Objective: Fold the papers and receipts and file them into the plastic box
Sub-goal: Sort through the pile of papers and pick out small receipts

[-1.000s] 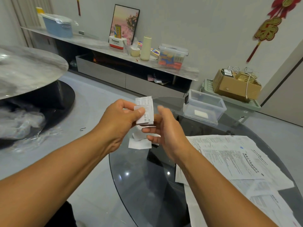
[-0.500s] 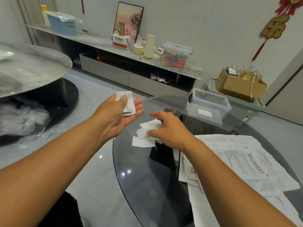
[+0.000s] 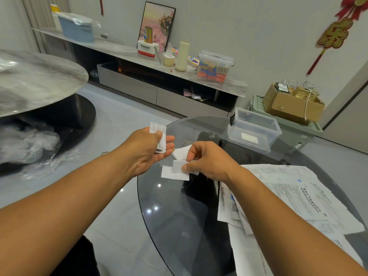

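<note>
On the round glass tabletop (image 3: 169, 216), the left hand (image 3: 145, 150) grips folded receipts (image 3: 160, 139); the right hand (image 3: 205, 160) pinches another slip (image 3: 177, 166). Beyond the grip, the plastic box (image 3: 253, 129) holds one slip; large papers (image 3: 288, 196) remain unfolded.

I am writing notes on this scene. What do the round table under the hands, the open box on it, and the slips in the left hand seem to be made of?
The round table: dark tinted glass, glossy; it mirrors ceiling lights and the floor shows through.
The open box: clear, rigid plastic; its walls are see-through.
The slips held by the left hand: thin white printed paper, probably receipts.
</note>
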### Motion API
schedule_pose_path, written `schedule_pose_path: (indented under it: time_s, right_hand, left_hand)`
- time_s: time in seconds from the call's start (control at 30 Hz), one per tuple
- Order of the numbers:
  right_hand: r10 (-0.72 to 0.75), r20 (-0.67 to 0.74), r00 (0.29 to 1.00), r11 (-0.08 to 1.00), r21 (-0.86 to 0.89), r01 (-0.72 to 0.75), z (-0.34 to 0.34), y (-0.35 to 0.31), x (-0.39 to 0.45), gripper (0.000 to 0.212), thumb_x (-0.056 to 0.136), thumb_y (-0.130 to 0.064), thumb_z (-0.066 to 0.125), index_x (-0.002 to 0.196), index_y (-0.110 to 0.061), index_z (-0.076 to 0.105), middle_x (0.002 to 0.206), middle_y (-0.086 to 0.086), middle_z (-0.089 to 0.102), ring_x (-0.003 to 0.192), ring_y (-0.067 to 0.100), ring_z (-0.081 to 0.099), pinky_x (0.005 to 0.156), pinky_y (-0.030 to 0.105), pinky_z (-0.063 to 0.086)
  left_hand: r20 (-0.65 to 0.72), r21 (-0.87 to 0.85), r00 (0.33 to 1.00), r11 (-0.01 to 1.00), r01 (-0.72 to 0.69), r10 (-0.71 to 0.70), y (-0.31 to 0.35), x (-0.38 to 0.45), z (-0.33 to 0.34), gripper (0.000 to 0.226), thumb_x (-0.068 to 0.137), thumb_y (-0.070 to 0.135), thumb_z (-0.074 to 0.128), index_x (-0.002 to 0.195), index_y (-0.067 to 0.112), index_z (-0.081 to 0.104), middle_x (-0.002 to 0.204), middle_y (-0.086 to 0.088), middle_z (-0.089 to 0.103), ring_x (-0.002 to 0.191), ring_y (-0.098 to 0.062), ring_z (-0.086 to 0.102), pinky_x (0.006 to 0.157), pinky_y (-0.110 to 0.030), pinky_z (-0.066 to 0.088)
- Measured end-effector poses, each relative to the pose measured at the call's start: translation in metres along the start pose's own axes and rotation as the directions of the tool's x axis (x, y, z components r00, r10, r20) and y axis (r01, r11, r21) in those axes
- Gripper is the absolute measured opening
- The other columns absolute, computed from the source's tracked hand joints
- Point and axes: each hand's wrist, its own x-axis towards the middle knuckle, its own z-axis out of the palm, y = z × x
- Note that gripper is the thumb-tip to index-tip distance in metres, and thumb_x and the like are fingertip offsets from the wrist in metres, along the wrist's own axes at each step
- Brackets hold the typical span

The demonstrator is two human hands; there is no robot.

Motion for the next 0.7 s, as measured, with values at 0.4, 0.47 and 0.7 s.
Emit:
schedule_pose_path:
  time_s: [0.4,0.47,0.7]
  right_hand:
    - [0.072,-0.128,0.989,0.674,0.737,0.047,-0.033,-0.022,-0.017,0.016,0.092,-0.014,0.077,0.102,-0.002,0.075,0.076,0.006,0.069,0.059,0.009,0.057,0.06,0.024,0.05]
    - [0.043,-0.037,0.998,0.664,0.748,-0.001,-0.029,-0.029,-0.021,0.021,0.092,-0.01,0.075,0.107,0.004,0.072,0.076,0.01,0.07,0.055,0.008,0.06,0.052,0.019,0.048]
    - [0.081,-0.152,0.985,0.735,0.677,0.044,-0.013,-0.029,-0.023,0.017,0.086,-0.009,0.083,0.097,-0.006,0.07,0.07,0.009,0.072,0.053,0.01,0.064,0.045,0.019,0.044]
  left_hand:
    - [0.163,-0.03,0.982,0.994,0.102,-0.095,-0.009,-0.006,0.006,0.029,0.109,0.012,0.04,0.134,0.004,0.053,0.112,-0.021,0.074,0.1,-0.033,0.074,0.091,-0.047,0.059]
    - [0.244,-0.051,0.964,0.991,0.121,-0.105,-0.01,-0.009,0.01,0.03,0.108,0.013,0.041,0.131,0.002,0.058,0.108,-0.02,0.074,0.088,-0.028,0.075,0.094,-0.048,0.058]
    - [0.328,-0.174,0.941,0.973,0.151,-0.088,-0.011,-0.014,0.014,0.036,0.11,0.025,0.036,0.125,-0.001,0.057,0.117,-0.027,0.071,0.101,-0.034,0.071,0.104,-0.052,0.051]
